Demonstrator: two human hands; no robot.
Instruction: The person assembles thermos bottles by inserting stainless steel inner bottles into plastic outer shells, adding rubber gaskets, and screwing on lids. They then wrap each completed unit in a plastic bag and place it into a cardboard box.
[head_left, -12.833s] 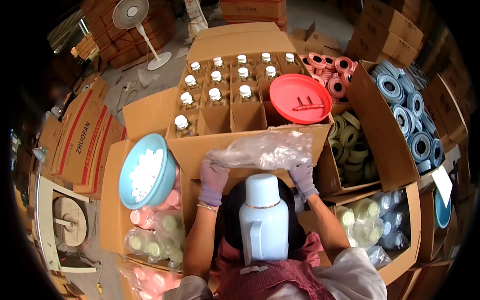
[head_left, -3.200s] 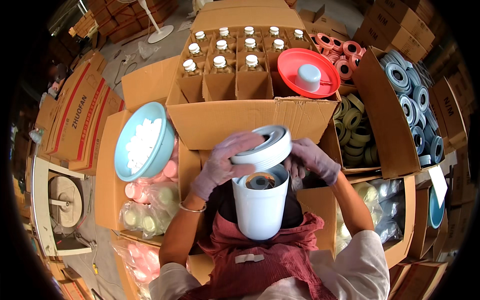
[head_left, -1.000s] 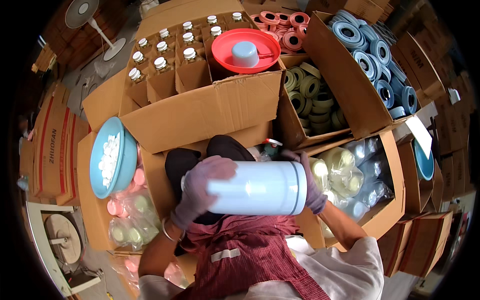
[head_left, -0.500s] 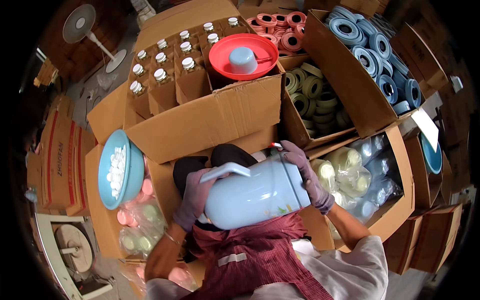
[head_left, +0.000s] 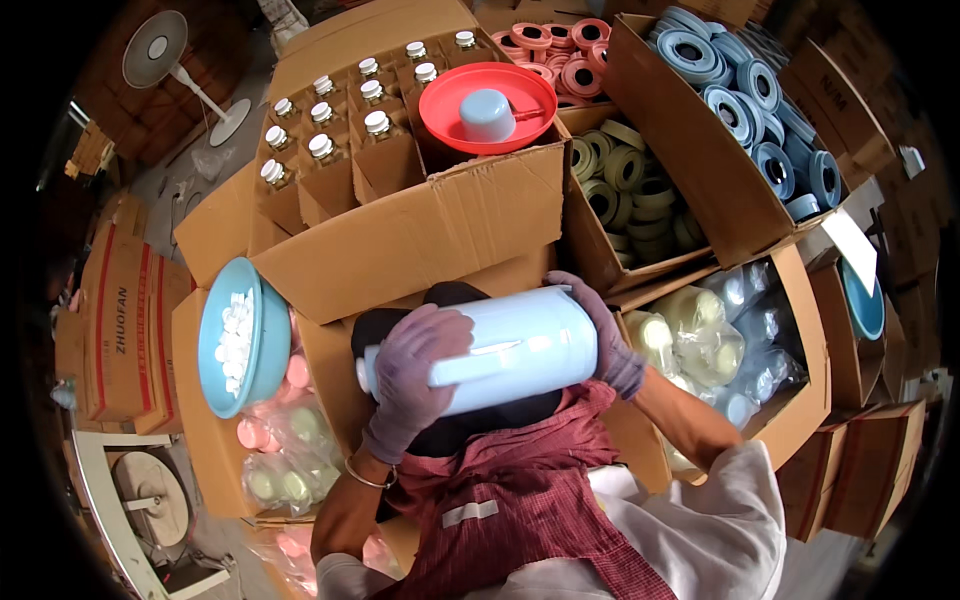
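A light blue thermos jug (head_left: pixel 530 345) lies on its side across my lap, with its handle turned up toward me. My left hand (head_left: pixel 412 375), in a greyish-purple glove, wraps round the jug's left end and over the handle there. At the other end my right hand (head_left: pixel 603 330), gloved the same way, grips the jug's broad end, with the fingers at its far edge. The left hand covers part of the handle, and the jug's underside is hidden.
Ahead, a divided carton (head_left: pixel 420 215) holds white-capped bottles and a red basin (head_left: pixel 440 125) with a blue cup. A blue bowl (head_left: pixel 270 345) of small white pieces stands left. Boxes of green rings (head_left: pixel 625 168), blue rings (head_left: pixel 760 90) and bagged lids (head_left: pixel 710 350) stand right.
The jug has rolled about its length, so its flower print is out of sight. My left hand has moved up over the handle. A small red-tipped thing by my right fingers no longer shows.
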